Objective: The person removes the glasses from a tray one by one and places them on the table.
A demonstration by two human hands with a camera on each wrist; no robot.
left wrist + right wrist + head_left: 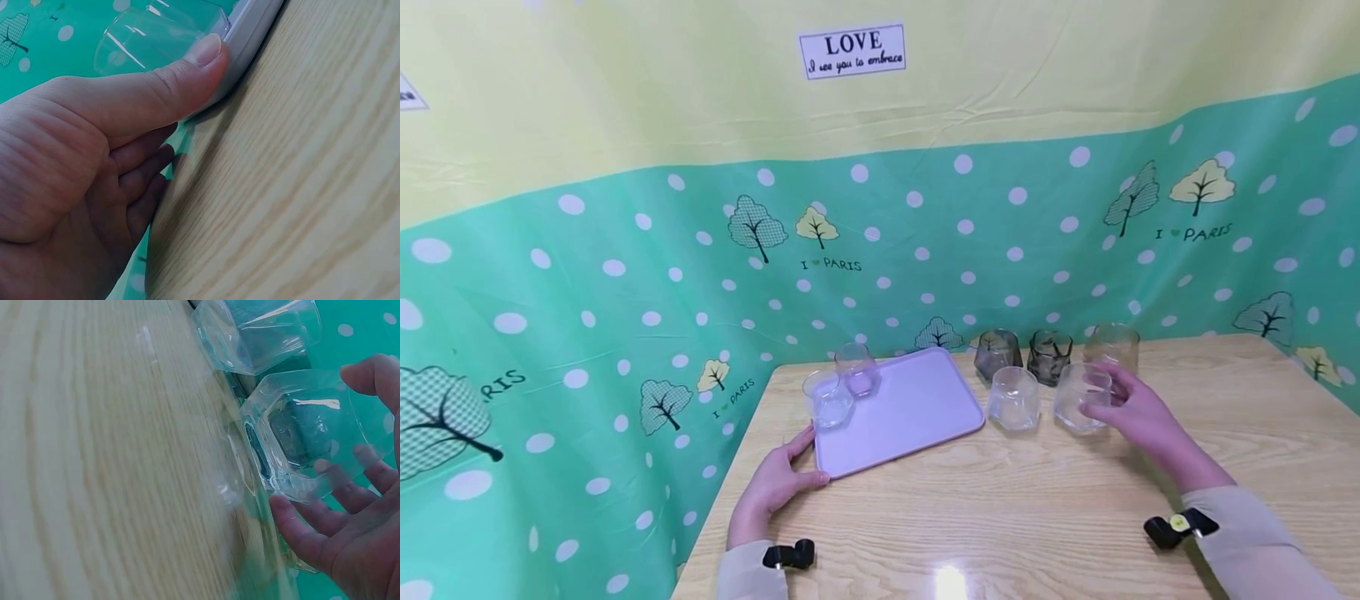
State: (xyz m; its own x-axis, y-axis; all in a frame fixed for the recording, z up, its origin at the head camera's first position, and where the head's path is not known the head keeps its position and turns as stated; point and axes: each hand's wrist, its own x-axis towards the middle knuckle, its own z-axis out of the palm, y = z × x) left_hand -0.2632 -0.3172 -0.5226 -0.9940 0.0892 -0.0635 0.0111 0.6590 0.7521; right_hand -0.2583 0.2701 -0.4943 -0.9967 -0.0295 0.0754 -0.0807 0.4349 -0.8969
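In the head view, my left hand [778, 479] holds the front left corner of a lilac tray [910, 417], with the thumb on its rim in the left wrist view. On the tray's left end stand a clear glass [830, 406] and a pinkish glass [859, 375]. My right hand [1138, 408] has its fingers and thumb round another clear glass [1078, 408] at the right. The right wrist view shows fingers through that glass's wall and the thumb at its rim. Left of it stands a similar clear glass [1013, 404].
Behind the clear glasses stand a smoky grey glass [996, 354], a darker grey glass [1049, 358] and an amber-tinted glass [1112, 342]. All are on a wooden table [925, 517], close to a green dotted curtain [880, 250]. The table's left edge runs beside my left hand.
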